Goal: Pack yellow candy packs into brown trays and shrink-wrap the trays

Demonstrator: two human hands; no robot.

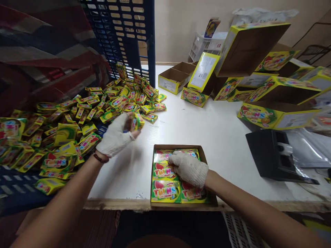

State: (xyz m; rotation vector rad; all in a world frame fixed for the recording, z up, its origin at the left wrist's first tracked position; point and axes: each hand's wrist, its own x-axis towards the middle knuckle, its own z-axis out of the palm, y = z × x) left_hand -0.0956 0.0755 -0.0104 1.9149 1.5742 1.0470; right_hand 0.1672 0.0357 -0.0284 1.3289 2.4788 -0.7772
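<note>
Bare forearms (232, 191) reach in from 8 and 4 o'clock on my feed, both ending in off-white knit gloves (198, 170). L hand (117, 135), nr 9, has its grip pinching a glossy yellow-green pack (138, 121), blurred. R hand (188, 167), approx 5, lies w/ fingers down on flat TWINS packs (165, 191) set in rows in a shallow brown cardboard tray (186, 205); can't tell if its grip holds one. Loose packs (120, 101), small shiny rectangular blocks, heap around 9, next to a slotted blue plastic crate (150, 34) at 11. Table (207, 127) is smooth white w/ a rough, worn front edge. Open yellow-printed cartons (252, 51) pile up at 2; angular black plastic unit (258, 155) btw 3 and 4. Bkgd: plain beige wall (178, 31) at 12, white plastic basket (210, 43) at 1.
</note>
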